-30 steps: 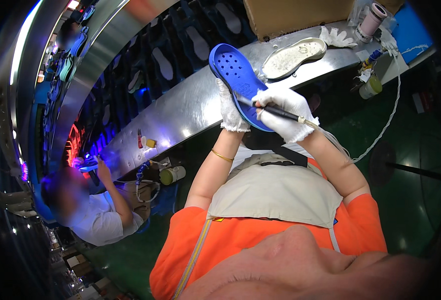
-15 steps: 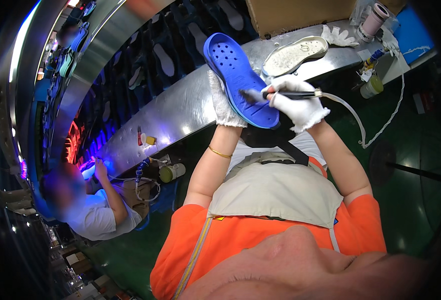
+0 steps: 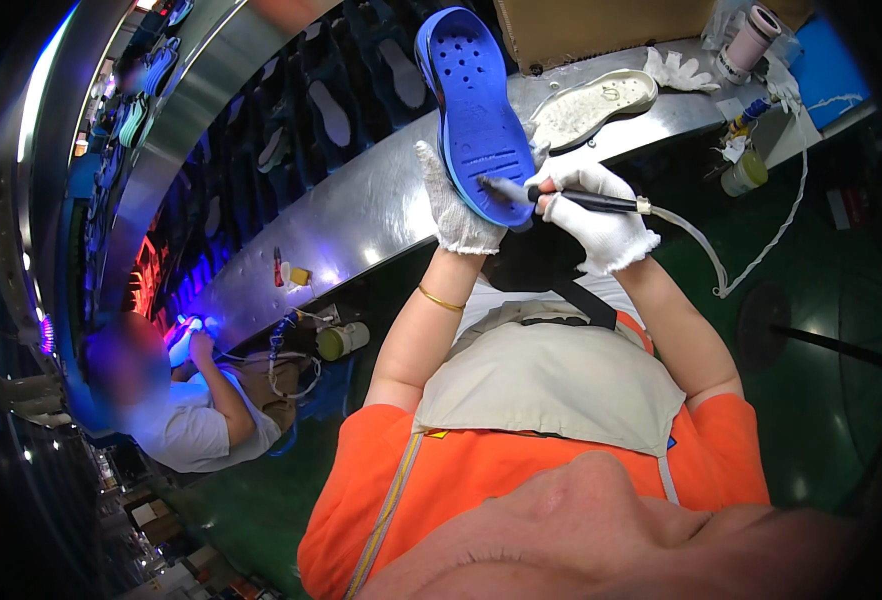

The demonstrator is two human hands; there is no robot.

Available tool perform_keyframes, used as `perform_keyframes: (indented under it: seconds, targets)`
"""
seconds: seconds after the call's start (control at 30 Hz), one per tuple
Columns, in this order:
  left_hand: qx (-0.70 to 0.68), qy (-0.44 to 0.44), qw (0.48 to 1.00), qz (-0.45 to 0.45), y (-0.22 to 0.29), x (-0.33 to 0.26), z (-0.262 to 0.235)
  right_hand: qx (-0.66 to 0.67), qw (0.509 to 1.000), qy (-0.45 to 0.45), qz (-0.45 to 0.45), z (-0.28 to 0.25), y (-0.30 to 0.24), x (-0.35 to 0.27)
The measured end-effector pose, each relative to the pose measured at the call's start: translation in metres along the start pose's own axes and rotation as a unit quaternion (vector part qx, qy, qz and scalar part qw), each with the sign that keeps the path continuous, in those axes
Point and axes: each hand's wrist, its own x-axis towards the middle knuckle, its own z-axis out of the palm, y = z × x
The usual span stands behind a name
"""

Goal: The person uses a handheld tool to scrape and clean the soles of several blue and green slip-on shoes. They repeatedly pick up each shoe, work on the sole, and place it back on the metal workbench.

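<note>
My left hand, in a white glove, grips a blue clog-style shoe from its left side and holds it up with the sole facing me. In my right hand, also gloved, is a thin black pen-like tool with a hose trailing off to the right. The tool's tip touches the lower part of the blue sole. Both hands are raised in front of a metal bench.
A pale shoe sole, a cardboard box, white gloves, a tape roll and a small bottle are on or at the bench. Dark soles ride a conveyor behind. A seated person works at lower left.
I have lifted the blue shoe higher and turned it more upright. The tool in my right hand has followed it and stays against the sole.
</note>
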Motion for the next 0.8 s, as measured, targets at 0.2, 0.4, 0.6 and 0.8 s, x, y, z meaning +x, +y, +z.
perform_keyframes:
  seconds: [0.2, 0.4, 0.6, 0.8]
  targets:
    - [0.102, -0.001, 0.995, 0.01, 0.006, 0.004, 0.003, -0.077, 0.987, -0.094, -0.101, 0.004, 0.003, -0.003]
    - [0.384, 0.166, 0.905, 0.073, -0.001, 0.008, 0.022, -0.026, 0.991, -0.086, -0.104, -0.007, 0.008, 0.008]
    - [0.195, 0.044, 0.979, -0.027, 0.019, 0.013, 0.005, 0.046, 0.995, -0.092, -0.003, -0.01, 0.0, 0.008]
    - [0.076, 0.023, 0.992, -0.099, 0.023, 0.016, 0.018, -0.066, 0.988, -0.123, -0.073, -0.002, 0.0, -0.005]
